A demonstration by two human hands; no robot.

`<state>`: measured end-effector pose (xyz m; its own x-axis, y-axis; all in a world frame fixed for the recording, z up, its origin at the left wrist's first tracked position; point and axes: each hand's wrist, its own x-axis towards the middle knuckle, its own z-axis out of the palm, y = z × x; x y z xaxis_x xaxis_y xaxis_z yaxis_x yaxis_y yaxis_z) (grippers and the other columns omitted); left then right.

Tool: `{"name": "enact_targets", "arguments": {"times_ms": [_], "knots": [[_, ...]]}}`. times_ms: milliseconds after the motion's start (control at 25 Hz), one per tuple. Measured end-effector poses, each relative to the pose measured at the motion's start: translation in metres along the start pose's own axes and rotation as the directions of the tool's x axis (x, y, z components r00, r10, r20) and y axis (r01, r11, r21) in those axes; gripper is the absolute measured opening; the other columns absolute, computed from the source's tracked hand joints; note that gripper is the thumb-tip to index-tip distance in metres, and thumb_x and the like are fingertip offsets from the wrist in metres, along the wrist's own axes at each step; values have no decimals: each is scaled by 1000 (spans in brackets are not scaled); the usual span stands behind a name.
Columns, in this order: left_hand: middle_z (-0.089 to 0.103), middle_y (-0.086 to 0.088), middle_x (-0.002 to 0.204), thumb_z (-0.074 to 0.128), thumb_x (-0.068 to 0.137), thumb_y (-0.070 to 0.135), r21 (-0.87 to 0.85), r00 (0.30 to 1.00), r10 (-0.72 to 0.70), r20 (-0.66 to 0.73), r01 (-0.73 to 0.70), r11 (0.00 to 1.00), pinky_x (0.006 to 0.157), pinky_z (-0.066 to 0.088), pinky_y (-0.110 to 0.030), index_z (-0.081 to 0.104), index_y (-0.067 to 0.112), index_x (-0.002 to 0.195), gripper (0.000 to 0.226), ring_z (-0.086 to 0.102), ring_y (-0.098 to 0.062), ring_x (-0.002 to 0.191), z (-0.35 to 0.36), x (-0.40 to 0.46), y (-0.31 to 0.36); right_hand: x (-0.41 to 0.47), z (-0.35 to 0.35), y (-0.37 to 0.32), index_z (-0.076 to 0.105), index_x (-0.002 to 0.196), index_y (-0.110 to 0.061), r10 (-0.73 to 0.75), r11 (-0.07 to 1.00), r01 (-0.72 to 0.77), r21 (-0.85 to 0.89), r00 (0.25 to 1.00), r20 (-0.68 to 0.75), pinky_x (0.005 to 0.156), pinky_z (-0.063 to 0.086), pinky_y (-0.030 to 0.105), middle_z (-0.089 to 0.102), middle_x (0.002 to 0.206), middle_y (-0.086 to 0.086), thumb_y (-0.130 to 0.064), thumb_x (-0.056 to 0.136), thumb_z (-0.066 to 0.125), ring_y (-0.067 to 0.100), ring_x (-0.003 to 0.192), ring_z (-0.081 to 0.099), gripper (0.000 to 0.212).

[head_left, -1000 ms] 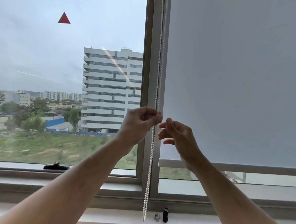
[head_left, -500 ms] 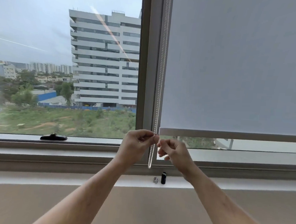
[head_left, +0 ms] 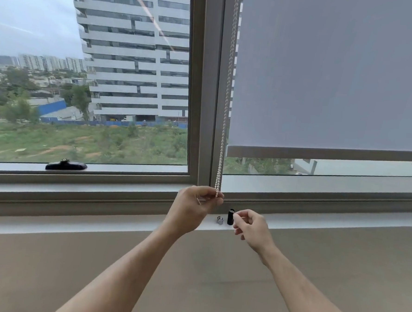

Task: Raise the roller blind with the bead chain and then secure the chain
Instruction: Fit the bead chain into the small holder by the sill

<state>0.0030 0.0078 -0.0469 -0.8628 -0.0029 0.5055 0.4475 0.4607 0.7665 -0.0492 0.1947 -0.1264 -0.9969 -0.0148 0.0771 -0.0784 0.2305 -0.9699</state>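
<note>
A grey roller blind (head_left: 330, 74) covers most of the right window pane; its bottom bar (head_left: 321, 154) hangs a little above the sill. A white bead chain (head_left: 226, 108) runs down along the window frame. My left hand (head_left: 194, 208) pinches the chain's lower end just above the sill. My right hand (head_left: 251, 227) is lower and to the right, off the chain, with its thumb and forefinger close to the top of a small black cylinder (head_left: 230, 217) on the ledge. A small metal clip (head_left: 219, 220) sits just left of the cylinder.
A vertical window frame post (head_left: 208, 83) separates the two panes. A black window handle (head_left: 65, 165) lies on the left sill. The white ledge (head_left: 99, 224) runs under the window, with a beige wall (head_left: 193, 275) below it.
Both hands have moved down with the chain to sill level. My right hand has let go of the chain and dropped toward the black cylinder. The view has tilted downward.
</note>
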Motion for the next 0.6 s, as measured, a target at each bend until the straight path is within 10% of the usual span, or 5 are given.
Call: {"name": "enact_targets", "arguments": {"times_ms": [600], "knots": [[71, 23, 90, 71, 88, 24, 157, 990, -133, -50, 139, 978, 74, 49, -18, 73, 42, 93, 19, 63, -2, 87, 40, 3, -62, 110, 15, 97, 55, 129, -20, 170, 964, -169, -207, 985, -13, 85, 49, 34, 61, 108, 6, -22, 84, 69, 25, 101, 60, 48]]}}
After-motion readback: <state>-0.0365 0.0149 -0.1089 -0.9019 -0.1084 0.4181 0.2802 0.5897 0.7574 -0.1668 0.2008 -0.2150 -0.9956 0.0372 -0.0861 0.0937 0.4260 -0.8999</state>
